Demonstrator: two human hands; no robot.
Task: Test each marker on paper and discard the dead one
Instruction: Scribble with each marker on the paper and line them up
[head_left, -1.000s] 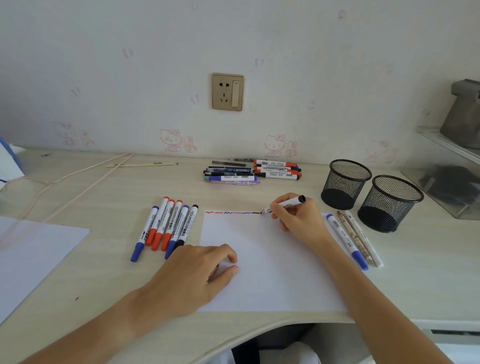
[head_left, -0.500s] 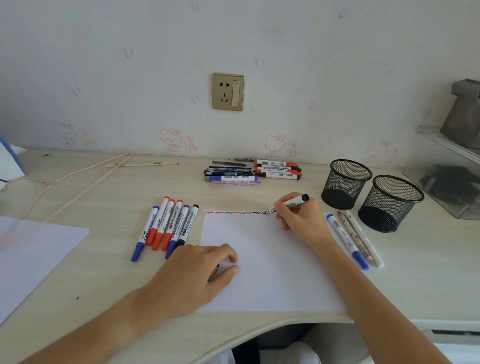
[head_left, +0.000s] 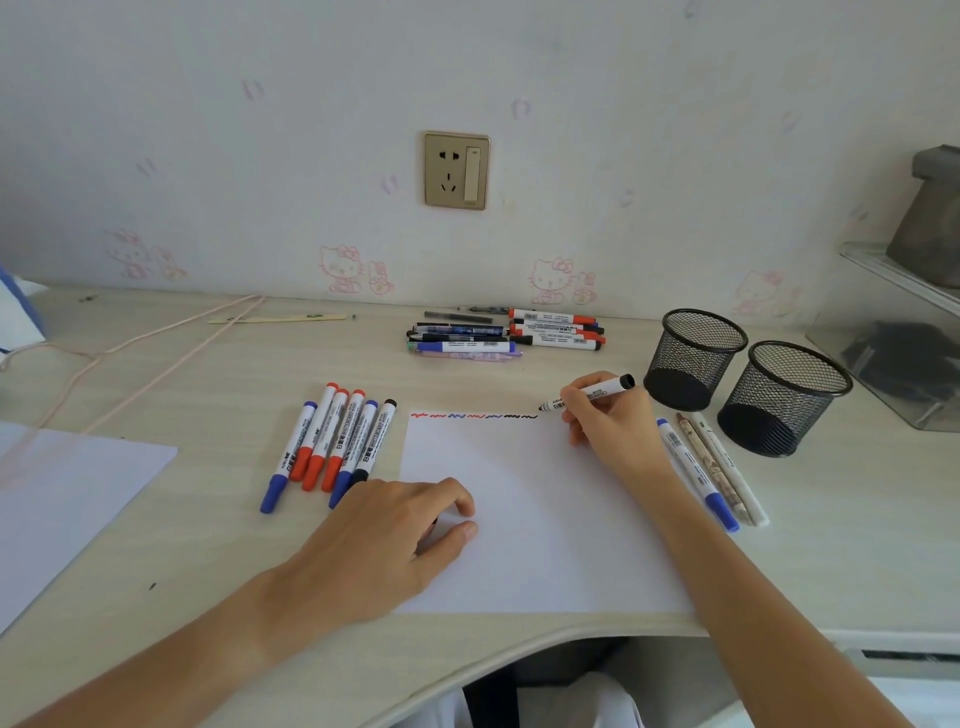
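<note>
A white sheet of paper (head_left: 550, 519) lies on the desk with a row of red, blue and black squiggles (head_left: 472, 416) along its top edge. My right hand (head_left: 610, 415) grips a black marker (head_left: 592, 393), its tip at the right end of the squiggle row. My left hand (head_left: 384, 540) rests on the sheet's left part with fingers loosely curled, pinning it down. Several capped red, blue and black markers (head_left: 332, 441) lie in a row left of the sheet. A blue marker and two pale pens (head_left: 711, 467) lie right of it.
Two black mesh pen cups (head_left: 693, 358) (head_left: 784, 397) stand at the right. A pile of markers and pens (head_left: 506, 335) lies near the wall. Another white sheet (head_left: 67, 493) sits at the left, and pink cords (head_left: 130, 353) run across the desk's back left.
My right hand has moved rightward along the paper's top edge, adding black squiggles to the row. My left hand has stayed put.
</note>
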